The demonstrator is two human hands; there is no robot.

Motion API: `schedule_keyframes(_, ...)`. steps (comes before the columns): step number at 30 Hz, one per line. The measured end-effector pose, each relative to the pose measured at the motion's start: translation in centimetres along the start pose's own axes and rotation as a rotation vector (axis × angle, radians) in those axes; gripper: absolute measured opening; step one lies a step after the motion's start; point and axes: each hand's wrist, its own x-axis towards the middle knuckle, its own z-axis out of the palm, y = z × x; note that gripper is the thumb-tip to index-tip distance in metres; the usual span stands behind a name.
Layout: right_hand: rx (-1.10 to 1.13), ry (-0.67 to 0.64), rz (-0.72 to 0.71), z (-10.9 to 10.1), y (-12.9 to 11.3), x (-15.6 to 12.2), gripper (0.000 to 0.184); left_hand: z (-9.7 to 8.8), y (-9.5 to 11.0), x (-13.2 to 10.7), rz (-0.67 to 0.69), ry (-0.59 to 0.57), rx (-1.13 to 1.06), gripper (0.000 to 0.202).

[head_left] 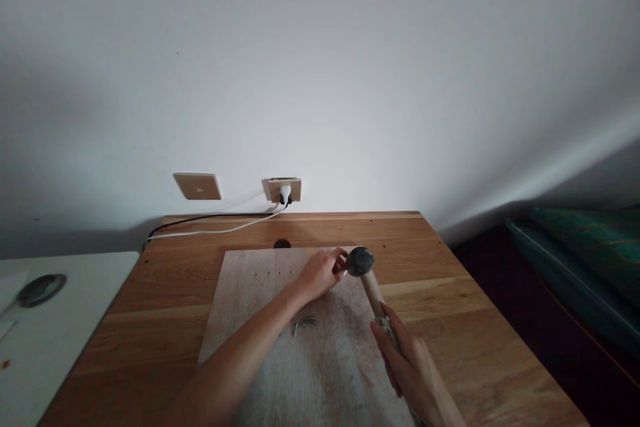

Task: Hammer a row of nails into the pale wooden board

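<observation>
My right hand (pixel 407 353) is wrapped round the wooden handle of a hammer (pixel 361 261) with a dark, rounded head. That head is up by the far right part of a pale, worn wooden board (pixel 280 380), right beside the fingertips of my left hand (pixel 323 273). The left fingers are pinched together on a small, light, thin piece, which looks like a nail (pixel 345 272) and is mostly hidden. Several loose nails (pixel 307 322) lie in a small heap mid-board, close to my left forearm. A row of small dark dots (pixel 269 273) runs along the board's far side.
The board rests on a wooden table (pixel 460 320) against a white wall. A white plug (pixel 285 193) sits in a wall socket, with cables (pixel 215 232) trailing left. A white surface (pixel 85 320) adjoins on the left; green cushions (pixel 590 247) lie at the right.
</observation>
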Motion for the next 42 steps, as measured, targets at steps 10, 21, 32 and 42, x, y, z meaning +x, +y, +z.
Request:
schedule_keyframes(10,-0.043,-0.004,-0.026,0.0,-0.9,-0.3,0.074,-0.1,0.4,0.0,-0.019,0.012,0.062,0.058)
schedule_keyframes(21,-0.033,0.020,-0.014,0.2,-0.9,-0.4,0.075,0.1,0.2,0.0,-0.010,0.001,0.064,0.051)
schedule_keyframes(32,-0.062,-0.003,-0.011,0.1,-1.1,-0.3,0.072,0.0,0.2,0.0,-0.002,0.035,0.086,0.058)
schedule_keyframes(42,-0.040,0.018,0.001,0.1,-0.9,-0.5,0.077,-0.2,0.5,-0.1,-0.004,-0.002,0.058,0.051)
